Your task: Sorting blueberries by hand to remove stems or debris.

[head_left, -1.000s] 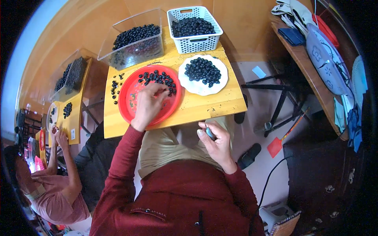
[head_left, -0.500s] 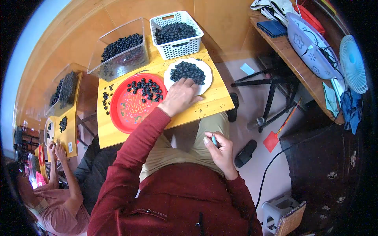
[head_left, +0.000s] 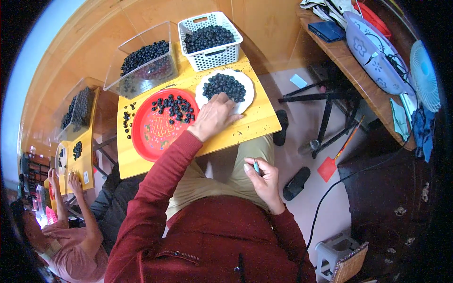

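Note:
My left hand [head_left: 215,115] rests palm down over the near edge of a white plate [head_left: 248,97]. Its thumb is stretched aside and its fingers, apart from the thumb, reach the pile of dark round berries [head_left: 223,87]; the fingertips are partly hidden. Left of it, a red plate [head_left: 141,129] holds loose dark berries [head_left: 175,107] on its far half. Above my right thigh, my right hand [head_left: 265,181] is closed around a small teal-handled tool [head_left: 256,167], whose working end I cannot make out.
On the yellow table [head_left: 207,151] stand a clear bin [head_left: 148,70] and a white basket [head_left: 214,59], both with dark berries. A co-worker [head_left: 71,245] sits at another table on the left. A red fly swatter [head_left: 327,169] and slipper [head_left: 297,183] lie on the floor.
The co-worker's hands have moved apart. My left hand stays at the berries with barely any shift, and my right hand keeps its place with the tool.

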The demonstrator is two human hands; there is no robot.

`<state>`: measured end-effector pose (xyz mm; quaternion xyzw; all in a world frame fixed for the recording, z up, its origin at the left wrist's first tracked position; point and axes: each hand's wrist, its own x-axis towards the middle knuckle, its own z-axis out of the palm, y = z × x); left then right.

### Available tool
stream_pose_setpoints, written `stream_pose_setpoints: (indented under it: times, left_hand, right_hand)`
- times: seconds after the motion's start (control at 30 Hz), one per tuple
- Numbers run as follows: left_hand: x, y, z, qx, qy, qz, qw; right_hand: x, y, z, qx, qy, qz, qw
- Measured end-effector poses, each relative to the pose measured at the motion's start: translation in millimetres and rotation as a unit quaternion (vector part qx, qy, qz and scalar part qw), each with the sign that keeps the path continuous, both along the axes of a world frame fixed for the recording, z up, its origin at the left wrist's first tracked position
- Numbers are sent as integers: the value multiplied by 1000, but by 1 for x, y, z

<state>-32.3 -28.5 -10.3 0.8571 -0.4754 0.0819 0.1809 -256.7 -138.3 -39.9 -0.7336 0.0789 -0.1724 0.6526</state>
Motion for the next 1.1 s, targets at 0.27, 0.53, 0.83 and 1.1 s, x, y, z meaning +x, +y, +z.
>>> stream_pose_setpoints:
  times: [0.27,0.53,0.83,1.1]
  left_hand:
    - [-1,-2,-4,-43,-9,-6,999]
    - [-2,1,0,-25,25,-23,999]
    - [-6,7,7,-35,76,-50,995]
    - [-7,10,2,-158,87,-71,981]
  right_hand:
    - [-4,-3,-5,44,18,-16,999]
    - [-6,-1,-7,33,31,-6,999]
    - [-6,0,-5,40,34,4,999]
    - [-8,0,-7,54,47,-10,997]
